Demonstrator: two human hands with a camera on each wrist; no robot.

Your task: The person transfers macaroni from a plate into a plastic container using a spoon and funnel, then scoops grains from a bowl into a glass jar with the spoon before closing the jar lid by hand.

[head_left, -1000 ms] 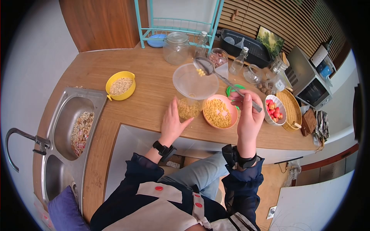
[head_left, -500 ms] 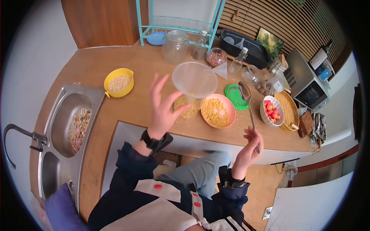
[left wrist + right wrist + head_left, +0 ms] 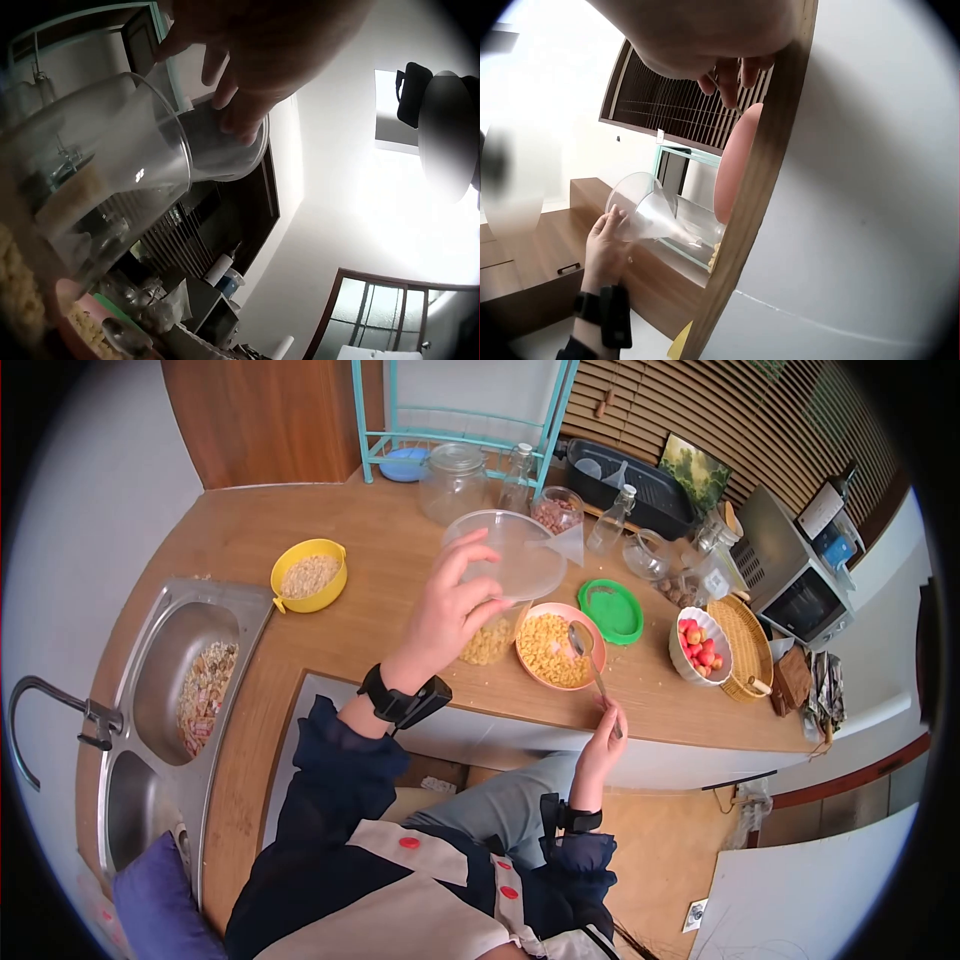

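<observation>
My left hand (image 3: pixel 455 600) pinches the rim of a clear plastic funnel (image 3: pixel 520 565). The funnel's spout points downward in the right wrist view. Below it in the head view stands a clear jar (image 3: pixel 487 645) with yellow corn kernels at its bottom; its open rim shows large in the left wrist view. Beside the jar sits a pink bowl (image 3: pixel 598 660) of the same kernels. My right hand (image 3: pixel 602 745) grips the handle of a metal spoon (image 3: pixel 578 638), whose head rests among the kernels. In the right wrist view, my fingers (image 3: pixel 727 82) partly hide the handle.
A green lid (image 3: pixel 612 612) lies right of the pink bowl, then a white bowl (image 3: pixel 688 660) of red fruit. Glass jars and bottles (image 3: pixel 611 520) line the back. Left are a yellow bowl (image 3: pixel 335 588) of oats and the sink (image 3: pixel 240 610).
My left hand has risen from beside the jar to the funnel's rim, and the funnel has shifted slightly. My right hand has brought the spoon from above the funnel down into the pink bowl.
</observation>
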